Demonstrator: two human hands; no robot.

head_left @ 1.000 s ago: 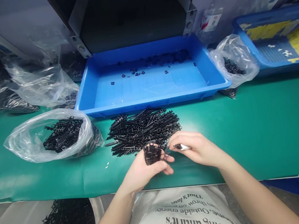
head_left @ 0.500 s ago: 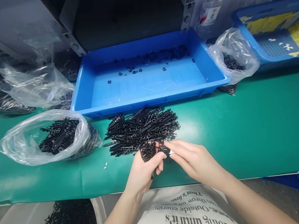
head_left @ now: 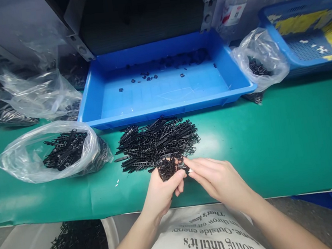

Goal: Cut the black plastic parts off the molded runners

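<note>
My left hand is closed around a bundle of black plastic strips, held upright just in front of a large pile of the same black strips on the green mat. My right hand reaches in from the right, its fingers pinched at the bundle's right side on a small part with a pale tip; I cannot make out what it is. Both hands sit near the front edge of the table.
A blue tray with a few small black pieces stands behind the pile. A clear bag of black strips lies at left, another bag at right, a blue basket far right. More strips lie below the table edge.
My right hand moved left from beside the bundle to touch it, and the shiny piece it showed a second ago is now mostly hidden. My left hand shifted slightly with the bundle.
</note>
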